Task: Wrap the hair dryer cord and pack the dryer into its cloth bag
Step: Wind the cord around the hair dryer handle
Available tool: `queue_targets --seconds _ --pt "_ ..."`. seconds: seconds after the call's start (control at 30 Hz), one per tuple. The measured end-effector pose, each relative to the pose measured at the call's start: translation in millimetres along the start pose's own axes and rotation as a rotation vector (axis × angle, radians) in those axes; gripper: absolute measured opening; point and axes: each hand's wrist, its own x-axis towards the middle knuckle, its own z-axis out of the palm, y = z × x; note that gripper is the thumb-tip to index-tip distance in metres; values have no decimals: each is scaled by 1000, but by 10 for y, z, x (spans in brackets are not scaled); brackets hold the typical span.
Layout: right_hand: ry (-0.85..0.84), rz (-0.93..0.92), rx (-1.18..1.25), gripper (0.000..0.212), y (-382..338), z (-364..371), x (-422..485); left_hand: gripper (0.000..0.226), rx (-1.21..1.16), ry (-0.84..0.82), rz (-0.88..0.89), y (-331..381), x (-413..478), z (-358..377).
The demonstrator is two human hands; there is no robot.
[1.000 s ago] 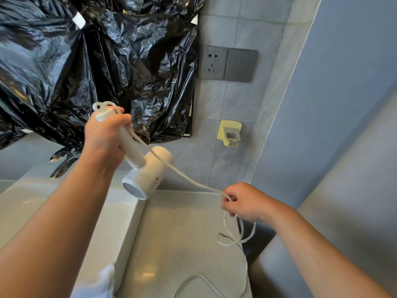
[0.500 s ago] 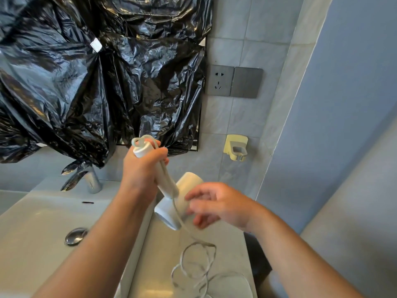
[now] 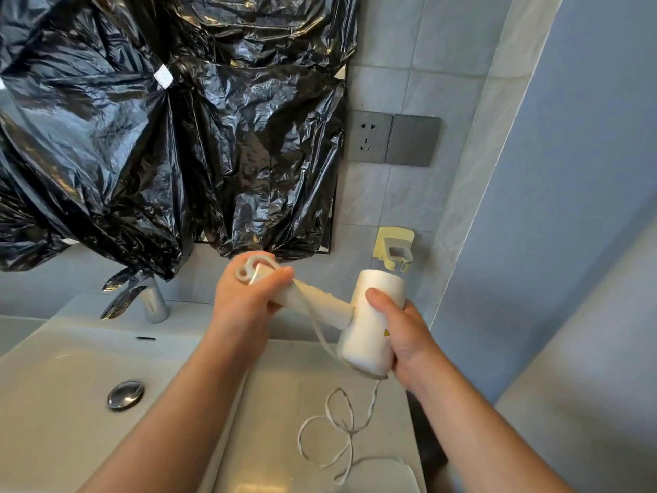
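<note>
we judge the task barely begun. our left hand (image 3: 245, 300) is clenched round the far end of the handle of the white hair dryer (image 3: 366, 339), and a small loop of the cord (image 3: 350, 431) pokes out above its fingers. our right hand (image 3: 405, 336) is grasping the barrel, thumb on top and the other fingers behind it. the dryer is held in the air above the desk (image 3: 277, 414), just right of the sink basin (image 3: 53, 368), with the handle tilted up toward the left.

what looks done: nothing is plugged into the wall socket (image 3: 368, 137), so the dryer is free, and both hands are set to start winding.

what is left, as we read it: nearly all the winding. one slack length of cord runs from the loop along the handle and under the barrel, and we see no full turn round the handle. the rest lies in loose loops on the desk and trails off the bottom edge, plug unseen. the cloth bag is not in view, so packing has not started.
</note>
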Motion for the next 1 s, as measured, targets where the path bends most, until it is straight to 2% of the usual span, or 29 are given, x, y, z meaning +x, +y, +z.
queue_targets --seconds 0.07,0.1,0.17,0.27,0.33,0.4,0.47,0.53,0.6,0.67,0.7,0.77,0.8,0.87,0.93,1.0 --pt "-41 -24 -110 38 -136 -103 56 32 298 17 28 49 14 -98" --pt "-62 -24 -150 32 -195 -147 75 23 422 -41 25 93 14 -115" --pt "-97 -23 -205 25 -309 -198 92 7 648 -251 -19 190 15 -138" --pt "-162 -24 -270 28 -458 -245 131 25 861 -576 -215 287 89 -197" --pt "-209 -32 -328 33 -520 -234 137 49 808 -691 -365 280 117 -224" --pt "-221 -60 -376 36 -548 -208 154 61 736 -714 -449 206 83 -218" --pt "-219 -82 -393 34 -573 -228 170 58 655 -685 -458 96 26 -215" --pt "-201 -36 -215 31 -523 -326 186 53 557 -609 -437 16 -1 -241" --pt "-48 -6 87 28 -299 -463 191 41 457 -533 -442 -32 -2 -278" --pt "84 -66 170 15 75 -533 118 31 364 -472 -469 -62 -19 -290" --pt "57 -86 109 15 266 -517 39 29 314 -445 -488 -86 -40 -281" --pt "-91 -119 -107 30 528 -415 -121 33 202 -400 -537 -159 -80 -257" --pt "-169 -148 -229 31 592 -362 -167 34 147 -381 -565 -200 -103 -241" --pt "-232 -228 -431 18 594 -292 -189 34 62 -352 -621 -262 -148 -213" --pt "-235 -237 -417 18 491 -279 -156 36 -24 -330 -688 -300 -189 -205" --pt "-266 -148 -159 23 393 -297 -85 37 -142 -318 -769 -342 -235 -205"
